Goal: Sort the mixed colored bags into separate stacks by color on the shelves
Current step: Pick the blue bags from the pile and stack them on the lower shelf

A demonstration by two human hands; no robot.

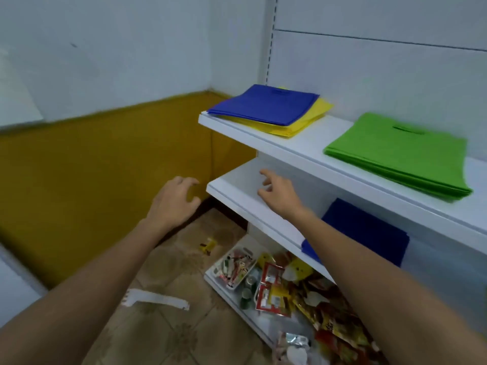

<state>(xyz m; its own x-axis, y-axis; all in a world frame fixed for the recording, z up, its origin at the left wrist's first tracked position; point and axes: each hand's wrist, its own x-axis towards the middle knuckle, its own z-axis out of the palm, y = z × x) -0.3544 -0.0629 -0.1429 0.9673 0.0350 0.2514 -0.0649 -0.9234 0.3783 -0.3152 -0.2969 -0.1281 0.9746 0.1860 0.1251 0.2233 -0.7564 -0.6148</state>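
Observation:
On the upper white shelf [295, 151] a blue bag [263, 105] lies on top of a stack of yellow bags [305, 122] at the left end. A stack of green bags [400, 154] lies further right on the same shelf. A dark blue stack [366, 230] lies on the middle shelf [237, 196], partly hidden by my right forearm. My right hand [276, 192] hovers over the bare left part of the middle shelf, fingers loose, holding nothing. My left hand [174, 198] hangs in the air left of that shelf's end, fingers loosely curled, holding nothing.
The bottom shelf holds a small white basket [234, 267] of packets and several loose snack packets [316, 306]. A strip of white paper [158, 299] and a small wrapper [208, 246] lie on the tiled floor. A yellow-brown wall panel [92, 180] stands to the left.

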